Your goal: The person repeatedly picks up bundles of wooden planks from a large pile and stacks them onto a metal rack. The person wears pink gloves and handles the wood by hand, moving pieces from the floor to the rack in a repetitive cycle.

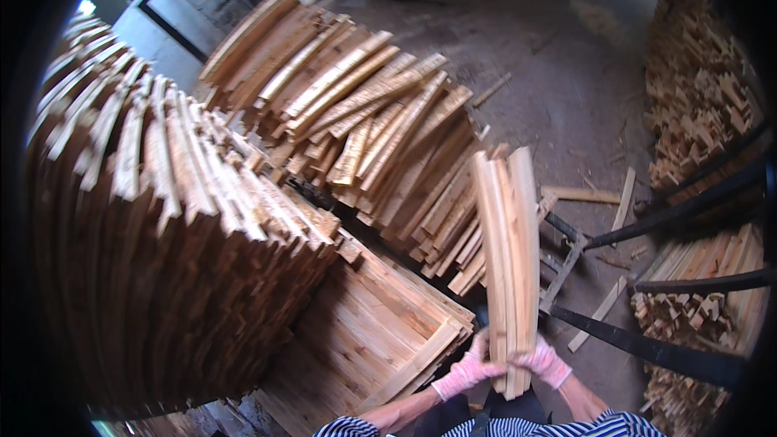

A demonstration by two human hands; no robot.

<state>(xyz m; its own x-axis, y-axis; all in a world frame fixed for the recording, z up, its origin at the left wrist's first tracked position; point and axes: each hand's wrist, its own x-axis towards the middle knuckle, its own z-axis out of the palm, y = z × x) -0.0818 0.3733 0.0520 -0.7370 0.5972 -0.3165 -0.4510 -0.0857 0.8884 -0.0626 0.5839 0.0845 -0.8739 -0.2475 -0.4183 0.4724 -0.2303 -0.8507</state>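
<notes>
Left hand (476, 362) and right hand (544, 361) clamped either side of slat bundle (510, 267), near end, long axis pretty much straight out. Plank platform (352, 332): bundle's to its right, left hand nearer.

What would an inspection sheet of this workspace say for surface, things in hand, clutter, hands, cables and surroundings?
Surface: dark floor; planks side by side at lower left.
Things in hand: bundle of wooden strips, lengthwise, far end raised toward the upper middle.
Clutter: loose strips on the floor, right of the bundle.
Hands: pink-gloved left hand and right hand grip the bundle's near end from opposite sides.
Cables: nothing seen.
Surroundings: tall wood stack at left, heap of strips beyond, dark bars at right.
</notes>
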